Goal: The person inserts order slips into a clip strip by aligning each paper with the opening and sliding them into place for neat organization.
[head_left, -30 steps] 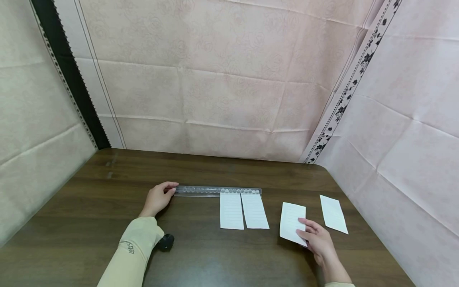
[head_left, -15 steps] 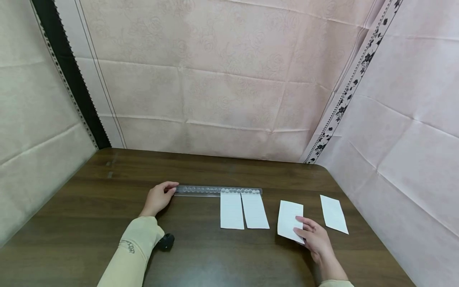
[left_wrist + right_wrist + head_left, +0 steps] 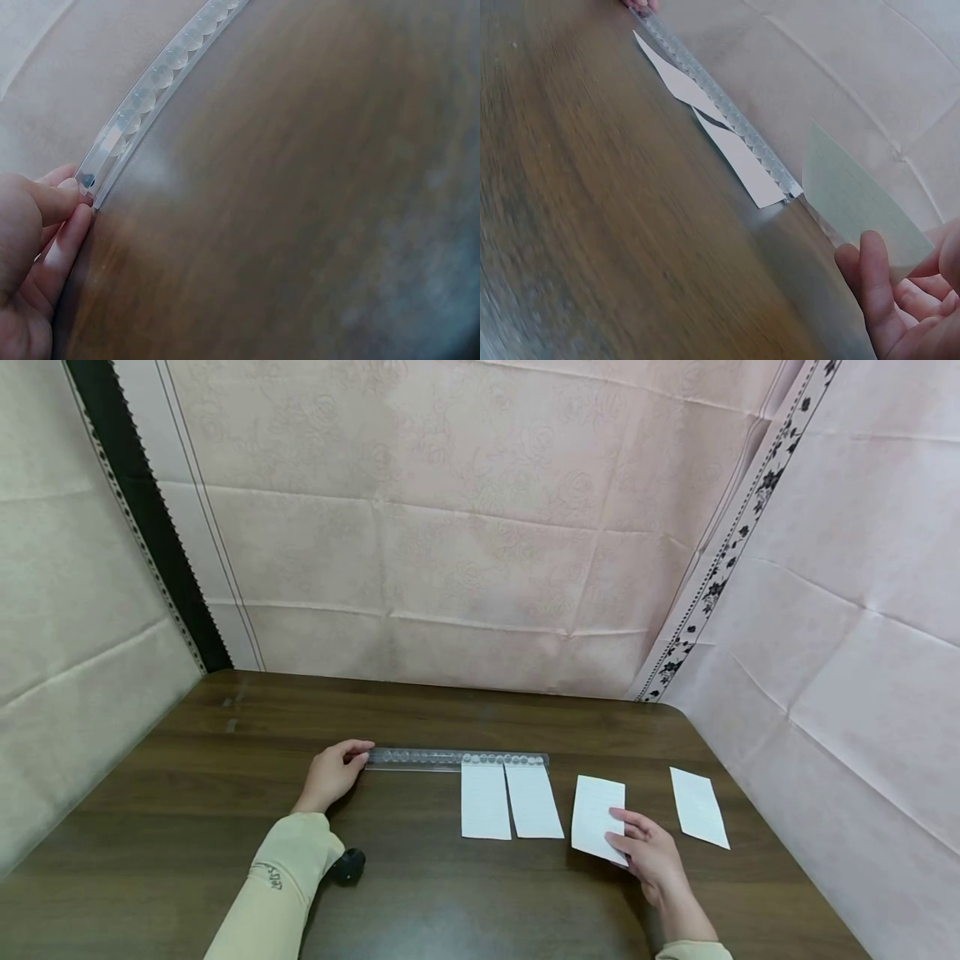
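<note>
A clear ticket rail (image 3: 420, 760) with a row of glassy balls lies across the table. My left hand (image 3: 332, 776) pinches its left end between thumb and fingers, as the left wrist view shows. Two white paper slips (image 3: 485, 802) (image 3: 534, 802) hang side by side from the rail's right half, top edges tucked under the balls. To the right of the rail, my right hand (image 3: 647, 853) pinches another paper slip (image 3: 596, 814) by its right edge, tilted and raised above the table. In the right wrist view this held slip (image 3: 859, 202) stands apart from the rail's end.
One more paper slip (image 3: 699, 808) lies on the wooden table (image 3: 450, 902) near its right edge. Patterned cloth (image 3: 480, 568) walls off the back and both sides. A small black object (image 3: 347, 867) is at the left sleeve.
My right hand has moved a little left with its paper slip, nearer to the slips on the ticket rail. The left hand and the rail have stayed in place.
</note>
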`<state>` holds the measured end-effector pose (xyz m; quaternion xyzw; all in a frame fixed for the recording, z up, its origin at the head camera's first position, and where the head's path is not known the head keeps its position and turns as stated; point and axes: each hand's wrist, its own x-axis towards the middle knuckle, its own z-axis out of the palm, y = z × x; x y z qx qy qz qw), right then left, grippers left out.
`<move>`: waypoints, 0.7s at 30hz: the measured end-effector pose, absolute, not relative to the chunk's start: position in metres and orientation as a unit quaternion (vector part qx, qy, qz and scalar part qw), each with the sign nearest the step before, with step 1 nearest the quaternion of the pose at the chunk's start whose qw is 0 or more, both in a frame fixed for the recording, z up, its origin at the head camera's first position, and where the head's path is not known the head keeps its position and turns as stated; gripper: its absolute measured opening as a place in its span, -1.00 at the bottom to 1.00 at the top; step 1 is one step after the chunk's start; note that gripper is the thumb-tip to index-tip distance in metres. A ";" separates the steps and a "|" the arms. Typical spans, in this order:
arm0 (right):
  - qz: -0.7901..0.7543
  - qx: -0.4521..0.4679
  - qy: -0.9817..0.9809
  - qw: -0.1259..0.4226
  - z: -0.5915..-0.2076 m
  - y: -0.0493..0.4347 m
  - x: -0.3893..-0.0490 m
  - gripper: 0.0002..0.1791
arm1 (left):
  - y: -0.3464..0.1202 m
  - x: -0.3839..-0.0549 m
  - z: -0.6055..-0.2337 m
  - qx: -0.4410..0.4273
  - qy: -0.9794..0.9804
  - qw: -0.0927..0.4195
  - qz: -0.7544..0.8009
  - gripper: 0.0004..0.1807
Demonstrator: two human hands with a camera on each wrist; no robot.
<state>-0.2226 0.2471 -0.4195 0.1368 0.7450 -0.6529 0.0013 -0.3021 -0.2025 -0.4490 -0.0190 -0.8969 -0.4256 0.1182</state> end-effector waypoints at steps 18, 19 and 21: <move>-0.668 0.131 0.733 -0.004 -0.420 0.234 -0.226 -0.51 | -0.202 -0.302 -0.448 -0.022 -0.897 0.121 -0.424 -0.73; -0.669 0.129 0.732 -0.005 -0.420 0.233 -0.226 -0.51 | -0.202 -0.302 -0.448 -0.021 -0.898 0.121 -0.423 -0.73; -0.671 0.123 0.731 -0.006 -0.421 0.231 -0.226 -0.50 | -0.202 -0.302 -0.448 -0.022 -0.898 0.121 -0.422 -0.73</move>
